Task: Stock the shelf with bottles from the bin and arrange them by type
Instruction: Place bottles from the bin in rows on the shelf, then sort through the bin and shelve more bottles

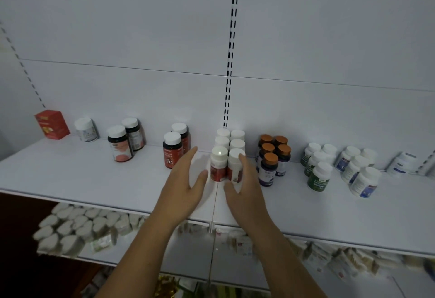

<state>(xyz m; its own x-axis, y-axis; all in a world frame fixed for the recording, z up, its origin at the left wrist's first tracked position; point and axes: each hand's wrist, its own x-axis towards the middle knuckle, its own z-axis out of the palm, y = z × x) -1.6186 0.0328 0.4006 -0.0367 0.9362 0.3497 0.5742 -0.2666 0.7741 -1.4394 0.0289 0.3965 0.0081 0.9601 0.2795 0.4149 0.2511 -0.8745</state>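
A block of several white bottles with red labels [220,166] stands in two columns at the middle of the white shelf [94,175]. My left hand [188,180] is spread open just left of the block, not touching it. My right hand [244,184] lies against the right front bottle [235,168], fingers nearly straight along its side. Neither hand holds a bottle. The bin is not in view.
Left of the hands stand dark red-labelled bottles [173,151], a second dark pair [122,143], a white jar [86,129] and a red box [52,124]. To the right are orange-capped purple bottles [270,163], green-labelled ones [317,175] and blue-labelled ones [362,180]. A lower shelf holds packaged goods [70,229].
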